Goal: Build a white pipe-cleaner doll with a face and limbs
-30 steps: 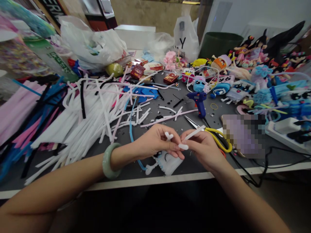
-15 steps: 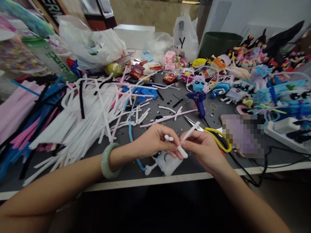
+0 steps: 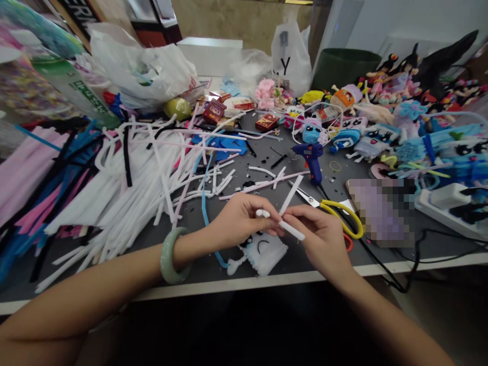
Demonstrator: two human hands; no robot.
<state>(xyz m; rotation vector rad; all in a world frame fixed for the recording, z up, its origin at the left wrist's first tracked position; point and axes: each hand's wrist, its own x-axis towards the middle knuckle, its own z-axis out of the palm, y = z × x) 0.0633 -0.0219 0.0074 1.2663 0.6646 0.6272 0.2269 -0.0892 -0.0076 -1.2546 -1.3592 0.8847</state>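
Observation:
Between the fingertips of my left hand (image 3: 247, 216) is a white fuzzy stem (image 3: 292, 195), bent and crossed, with a small knobbed end showing by the thumb. My right hand (image 3: 318, 231) pinches the same stem where its two straight ends cross. Just below my hands, a white square plush piece (image 3: 267, 252) with a curved dark mouth lies on the table near its front edge. A blue stem (image 3: 205, 206) runs beside it. Scissors with yellow handles (image 3: 345, 216) lie right of my right hand.
A blue glue gun (image 3: 311, 161) stands beyond my hands. White stems (image 3: 133, 188) are heaped at the left. A phone (image 3: 377, 213) and power strip (image 3: 450, 206) lie right, with black cables. Finished plush figures (image 3: 375, 140) crowd the back right.
The crossed stem has turned, with its upper end more upright and its lower end reaching further right. My right hand has shifted slightly, and more of the plush piece shows.

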